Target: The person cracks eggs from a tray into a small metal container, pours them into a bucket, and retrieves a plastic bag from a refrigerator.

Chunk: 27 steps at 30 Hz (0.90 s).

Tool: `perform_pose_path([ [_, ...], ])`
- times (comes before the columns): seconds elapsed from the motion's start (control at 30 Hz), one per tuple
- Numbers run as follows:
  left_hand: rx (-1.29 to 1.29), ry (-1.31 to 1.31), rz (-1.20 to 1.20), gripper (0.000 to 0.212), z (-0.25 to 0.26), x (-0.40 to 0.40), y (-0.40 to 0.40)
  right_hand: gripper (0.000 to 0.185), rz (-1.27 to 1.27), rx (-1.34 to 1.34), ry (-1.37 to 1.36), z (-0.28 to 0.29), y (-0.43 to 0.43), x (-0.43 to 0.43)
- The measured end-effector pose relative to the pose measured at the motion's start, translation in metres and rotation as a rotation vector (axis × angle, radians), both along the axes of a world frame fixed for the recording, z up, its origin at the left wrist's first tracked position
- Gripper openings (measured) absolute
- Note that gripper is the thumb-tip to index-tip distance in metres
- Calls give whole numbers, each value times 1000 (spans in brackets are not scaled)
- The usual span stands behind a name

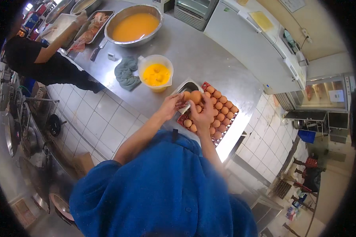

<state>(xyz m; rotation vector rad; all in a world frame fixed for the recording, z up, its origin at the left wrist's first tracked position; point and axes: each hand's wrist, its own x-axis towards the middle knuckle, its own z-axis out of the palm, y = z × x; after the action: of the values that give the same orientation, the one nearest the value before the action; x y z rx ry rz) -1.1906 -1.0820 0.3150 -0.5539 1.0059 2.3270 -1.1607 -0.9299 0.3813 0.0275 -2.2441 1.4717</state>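
My left hand holds a brown egg over a small steel pan. A second brown egg is in my right hand, close against the first. Beneath and beside my right hand lies a red egg tray filled with many brown eggs. To the left of the pan stands a translucent plastic jug with yolks and egg white in it. A crumpled grey-green cloth lies next to the jug.
A large steel bowl of orange liquid sits farther back on the steel table. Near it are a knife, a small white device and a tray of raw meat. A co-worker stands at left. White freezers line the right.
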Motion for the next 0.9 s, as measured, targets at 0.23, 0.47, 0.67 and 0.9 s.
perform_pose_path([
  [0.23, 3, 2, 40, 32, -14, 0, -5, 46, 28, 117, 36, -7, -6, -4],
  [0.47, -14, 23, 28, 33, -12, -1, -12, 46, 77, 141, 4, -32, -7, -9],
  [0.67, -50, 71, 20, 33, -8, -3, -10, 49, 104, 28, -164, -57, -3, -6],
  [0.9, -172, 112, -111, 34, -14, -7, -14, 23, 282, -1400, -567, -64, 37, -34],
])
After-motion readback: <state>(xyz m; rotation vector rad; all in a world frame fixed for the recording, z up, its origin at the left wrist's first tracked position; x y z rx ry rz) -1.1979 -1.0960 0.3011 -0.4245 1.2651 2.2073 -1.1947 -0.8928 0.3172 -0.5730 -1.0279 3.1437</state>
